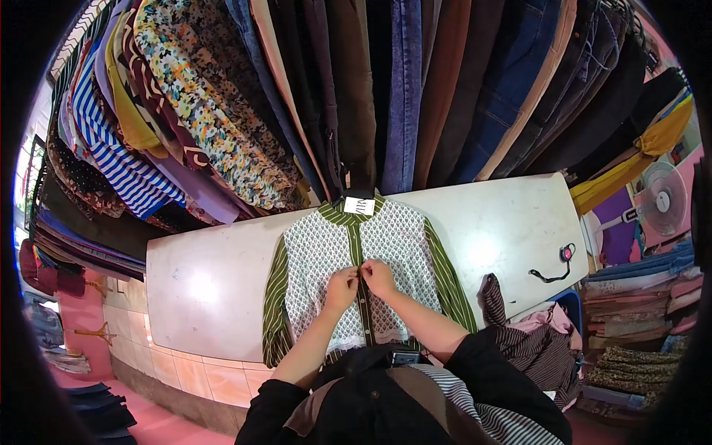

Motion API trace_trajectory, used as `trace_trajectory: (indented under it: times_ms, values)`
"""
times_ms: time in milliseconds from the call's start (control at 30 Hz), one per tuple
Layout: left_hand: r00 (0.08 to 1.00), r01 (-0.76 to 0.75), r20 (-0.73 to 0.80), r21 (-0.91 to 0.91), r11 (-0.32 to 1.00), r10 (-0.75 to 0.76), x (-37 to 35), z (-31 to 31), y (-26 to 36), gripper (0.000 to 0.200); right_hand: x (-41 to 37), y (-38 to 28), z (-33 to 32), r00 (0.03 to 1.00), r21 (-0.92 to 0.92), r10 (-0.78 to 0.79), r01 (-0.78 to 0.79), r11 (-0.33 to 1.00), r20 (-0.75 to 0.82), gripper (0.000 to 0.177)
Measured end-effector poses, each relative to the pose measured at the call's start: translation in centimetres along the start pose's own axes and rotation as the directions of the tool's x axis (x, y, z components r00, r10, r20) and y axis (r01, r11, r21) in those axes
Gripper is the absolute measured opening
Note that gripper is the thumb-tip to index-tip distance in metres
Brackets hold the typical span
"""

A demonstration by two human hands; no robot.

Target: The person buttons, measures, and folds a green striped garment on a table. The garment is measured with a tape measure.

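Observation:
A long-sleeved button-up shirt [315, 252] lies face up on the white table, its body white with a small pattern. Its collar, front strip and striped sleeves [451, 285] are green. Both my hands meet at the front strip, about mid-chest. My left hand [342, 288] has its fingers pinched at the strip's left edge. From the right, my right hand [378, 279] pinches the same strip, its fingertips close to the other hand's. The button under the fingers is hidden. A white tag [359, 205] lies at the collar, by a dark hanger top.
The white table [211, 297] holds a black strap with a pink-red round piece [567, 254] at right. Hanging trousers and jeans [404, 96] and patterned tops [204, 96] line the back. Crumpled striped cloth [541, 352], folded stacks [630, 319] and a fan [662, 189] stand right.

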State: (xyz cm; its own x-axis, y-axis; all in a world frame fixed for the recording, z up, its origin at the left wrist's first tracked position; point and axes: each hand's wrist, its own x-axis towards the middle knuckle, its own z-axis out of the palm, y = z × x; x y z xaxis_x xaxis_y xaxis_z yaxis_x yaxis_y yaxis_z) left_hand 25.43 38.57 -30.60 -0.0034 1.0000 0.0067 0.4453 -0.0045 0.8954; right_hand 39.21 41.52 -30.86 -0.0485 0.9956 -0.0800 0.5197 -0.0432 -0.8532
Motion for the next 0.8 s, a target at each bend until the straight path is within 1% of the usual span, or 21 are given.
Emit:
trace_trajectory:
  times_ms: [67,100,133,167,200,233,267,300,367,467,567,667,767,800]
  values:
    - [0.999,-0.002,0.054,0.206,0.979,-0.009,-1.4,-1.2,2.3,0.020,-0.7,0.4,-0.5,0.999,0.038,-0.010,0.008,0.999,0.042,0.010]
    - [0.997,-0.011,0.077,0.306,0.952,-0.013,-1.7,-1.7,3.1,0.020,-1.3,0.2,-1.3,0.996,-0.009,-0.006,0.007,1.000,0.094,0.010]
    - [0.993,-0.028,0.115,0.319,0.947,-0.009,-2.4,-1.9,2.9,0.019,-2.2,-0.3,-2.3,0.989,-0.056,-0.001,0.009,0.998,0.147,0.011]
    - [0.983,0.039,0.157,0.302,0.953,-0.090,-3.0,-1.8,2.7,0.019,-3.1,-0.9,-3.2,0.980,-0.105,0.009,0.012,0.994,0.201,0.011]
    - [0.965,0.105,0.201,0.286,0.952,-0.167,-3.6,-1.9,3.3,0.018,-3.9,-0.8,-3.3,0.966,-0.158,0.070,-0.031,0.987,0.247,0.014]
    - [0.939,0.170,0.245,0.274,0.947,-0.239,-4.0,-2.0,3.9,0.018,-4.7,-0.5,-3.1,0.960,-0.189,0.075,-0.024,0.982,0.269,0.015]
    - [0.941,0.196,0.214,0.282,0.939,-0.261,-4.3,-1.8,4.6,0.015,-5.4,-0.2,-2.8,0.954,-0.219,0.079,-0.014,0.976,0.289,0.015]
    - [0.958,0.145,0.198,0.290,0.946,-0.208,-4.5,-1.5,4.2,0.015,-5.9,0.0,-2.6,0.948,-0.250,0.084,-0.005,0.968,0.308,0.016]
    - [0.980,0.045,0.169,0.310,0.950,-0.102,-4.9,-0.7,3.1,0.014,-6.4,0.4,-2.0,0.960,-0.248,0.078,-0.010,0.969,0.267,0.015]
    - [0.987,0.034,0.134,0.343,0.939,-0.085,-5.1,-0.2,3.2,0.011,-6.6,0.8,-1.2,0.972,-0.251,0.066,-0.007,0.968,0.226,0.015]
    - [0.989,-0.014,0.144,0.363,0.932,-0.041,-5.1,-0.1,3.2,0.009,-6.8,0.3,-1.3,0.981,-0.244,0.043,0.004,0.970,0.190,0.017]
    - [0.992,-0.052,0.128,0.305,0.951,0.013,-5.3,0.1,2.1,0.007,-7.2,-0.2,-1.5,0.986,-0.213,0.022,0.014,0.977,0.165,0.016]
    - [0.982,0.046,0.165,0.250,0.967,-0.090,-5.1,0.0,1.1,0.007,-7.4,0.2,-1.3,0.986,-0.182,-0.013,0.044,0.982,0.164,0.014]
    - [0.971,0.115,0.182,0.209,0.971,-0.154,-4.9,-0.2,1.4,0.007,-7.4,0.5,-1.1,0.986,-0.164,-0.023,0.051,0.985,0.168,0.013]
